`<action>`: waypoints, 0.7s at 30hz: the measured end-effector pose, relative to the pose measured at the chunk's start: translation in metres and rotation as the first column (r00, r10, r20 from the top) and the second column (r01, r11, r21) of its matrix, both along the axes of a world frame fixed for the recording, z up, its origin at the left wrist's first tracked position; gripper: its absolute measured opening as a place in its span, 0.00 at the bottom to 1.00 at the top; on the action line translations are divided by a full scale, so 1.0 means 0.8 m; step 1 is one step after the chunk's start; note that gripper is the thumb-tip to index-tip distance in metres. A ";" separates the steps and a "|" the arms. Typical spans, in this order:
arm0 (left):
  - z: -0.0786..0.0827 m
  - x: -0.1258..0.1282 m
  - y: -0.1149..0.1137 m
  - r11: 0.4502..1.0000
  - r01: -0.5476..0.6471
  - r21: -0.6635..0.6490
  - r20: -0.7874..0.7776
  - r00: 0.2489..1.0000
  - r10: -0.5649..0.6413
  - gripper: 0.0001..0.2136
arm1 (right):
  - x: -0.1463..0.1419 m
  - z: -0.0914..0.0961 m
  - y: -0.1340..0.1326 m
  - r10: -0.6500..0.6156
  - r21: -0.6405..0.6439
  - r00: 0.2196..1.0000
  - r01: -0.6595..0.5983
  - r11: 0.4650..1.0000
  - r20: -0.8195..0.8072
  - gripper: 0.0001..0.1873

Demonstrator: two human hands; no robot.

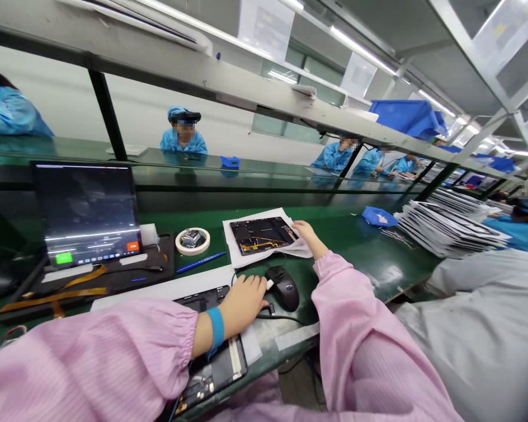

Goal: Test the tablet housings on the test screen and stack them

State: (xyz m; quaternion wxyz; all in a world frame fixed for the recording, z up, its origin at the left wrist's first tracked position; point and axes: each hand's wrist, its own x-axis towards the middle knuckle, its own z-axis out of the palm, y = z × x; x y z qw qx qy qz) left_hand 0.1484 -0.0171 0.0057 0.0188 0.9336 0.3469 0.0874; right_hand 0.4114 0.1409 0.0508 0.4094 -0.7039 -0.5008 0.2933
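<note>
An opened tablet housing [264, 233], with black inner parts and orange flex cable, lies on a white sheet [234, 258]. My right hand [307, 234] is closed at the right edge of the housing and sheet; its thumb is hidden. My left hand [243, 300], with a blue strap at the wrist, is over a second opened tablet housing [220, 372] near the bench's front edge. Its fingers are bent together, and a small white piece [270, 285] shows at the fingertips. What they hold is mostly hidden. A black mouse [286, 288] sits between my hands, with a cable plug [270, 309] near my left thumb.
A tablet with its screen lit [90, 217] stands at the left. Nearby are a tape roll [205, 241] and a blue pen [201, 262]. To the right are a blue bin [379, 216] and stacked white sheets [449, 228]. Several people in blue sit across the bench.
</note>
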 end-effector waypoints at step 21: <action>0.077 -0.456 0.085 0.486 -0.634 -0.602 0.565 0.093 0.820 0.22 | -0.198 -0.098 -0.250 0.430 0.147 0.469 -0.789 0.596 0.771 0.17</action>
